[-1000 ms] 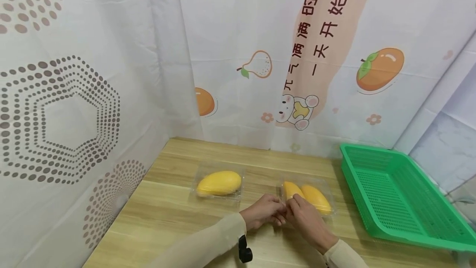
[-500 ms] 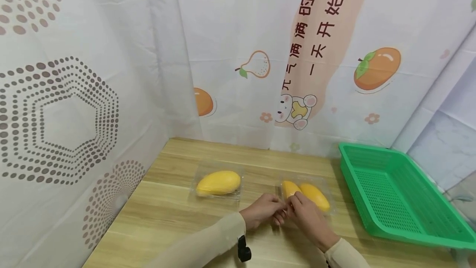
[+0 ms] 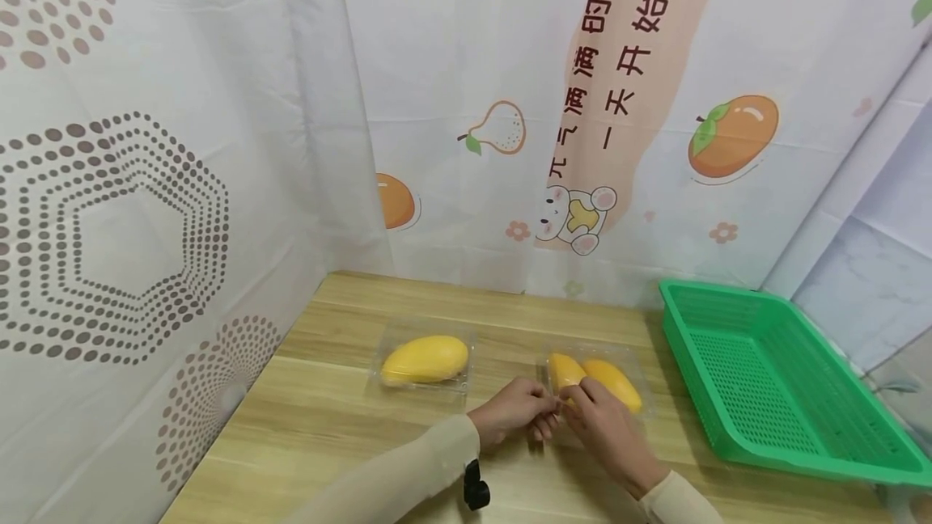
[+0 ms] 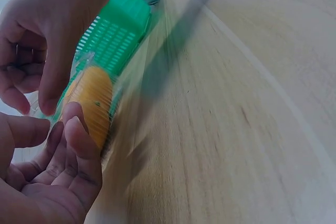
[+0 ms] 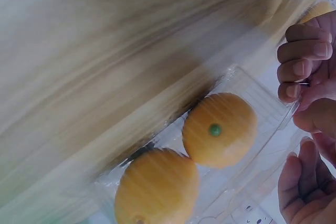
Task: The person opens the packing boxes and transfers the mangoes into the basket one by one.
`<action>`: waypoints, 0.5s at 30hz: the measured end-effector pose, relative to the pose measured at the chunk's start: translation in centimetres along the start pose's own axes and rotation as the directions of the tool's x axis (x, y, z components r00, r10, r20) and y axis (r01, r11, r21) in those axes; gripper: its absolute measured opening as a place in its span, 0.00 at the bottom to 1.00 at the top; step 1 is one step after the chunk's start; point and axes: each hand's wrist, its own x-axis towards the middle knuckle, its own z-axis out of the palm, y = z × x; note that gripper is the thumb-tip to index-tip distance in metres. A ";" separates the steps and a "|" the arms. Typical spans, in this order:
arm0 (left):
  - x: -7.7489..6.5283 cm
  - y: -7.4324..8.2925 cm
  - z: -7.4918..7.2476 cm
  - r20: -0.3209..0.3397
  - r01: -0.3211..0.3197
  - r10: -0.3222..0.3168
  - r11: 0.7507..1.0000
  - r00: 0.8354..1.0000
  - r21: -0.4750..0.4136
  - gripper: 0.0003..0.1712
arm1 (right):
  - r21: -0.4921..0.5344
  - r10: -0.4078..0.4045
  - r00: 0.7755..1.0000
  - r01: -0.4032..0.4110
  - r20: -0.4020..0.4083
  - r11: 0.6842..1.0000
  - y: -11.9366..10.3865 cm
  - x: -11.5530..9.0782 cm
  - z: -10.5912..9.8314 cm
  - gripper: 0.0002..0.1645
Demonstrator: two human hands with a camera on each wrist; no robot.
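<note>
1. Clear box [image 5: 265, 92]: thin, transparent plastic with ribbed, glossy walls; its near-left corner lay at the grip, its body just beyond and to the right.
2. Two yellow-orange fruits [image 3: 614, 384]: smooth, plump ovals lying side by side inside that box; one showed a round green stem spot.
3. Left hand [image 3: 515, 411]: thumb and finger pinched the edge of the box at that corner, the other fingers curled.
4. Right hand [image 3: 606, 431]: bent fingers met the left hand at the same corner; whether they held the plastic could not be told.
5. Cream sleeves [image 3: 415, 463]: plain cloth, on the near side of the grip; a small black device [image 3: 476, 494] sat at the left cuff.
6. Second clear box [image 3: 396, 330]: left of and beyond the grip, containing one elongated yellow fruit [image 3: 425, 360].
7. Table [image 3: 328, 419]: smooth, wood-grained surface beneath the grip.
8. Green basket [image 3: 750, 390]: rectangular, slotted plastic, well to the right of the grip.
9. Printed curtain [image 3: 451, 39]: creased white sheeting, beyond the table.
</note>
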 end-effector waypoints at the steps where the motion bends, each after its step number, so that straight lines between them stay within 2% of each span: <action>1: 0.0 0.0 0.0 0.003 0.000 0.000 1.000 1.000 0.002 0.14 | -0.001 0.002 1.000 -0.002 -0.004 1.000 0.0 0.0 0.0 0.24; 7: 0.1 0.2 0.0 0.000 0.005 -0.005 1.000 1.000 0.016 0.15 | 0.016 0.004 1.000 -0.003 -0.008 1.000 0.3 -0.4 -0.3 0.13; 9: 0.1 0.3 0.1 -0.006 0.007 -0.007 1.000 1.000 0.029 0.16 | 0.014 0.004 1.000 -0.004 -0.005 1.000 0.4 -0.5 -0.4 0.14; 13: 0.0 0.4 0.1 -0.018 0.014 -0.013 0.999 1.000 0.050 0.15 | -0.004 0.000 1.000 0.000 -0.005 1.000 0.8 -0.8 -0.7 0.26; 15: 0.0 0.4 0.1 -0.022 0.021 -0.020 0.998 1.000 0.053 0.14 | -0.004 -0.004 1.000 0.004 -0.006 1.000 1.0 -1.0 -0.8 0.25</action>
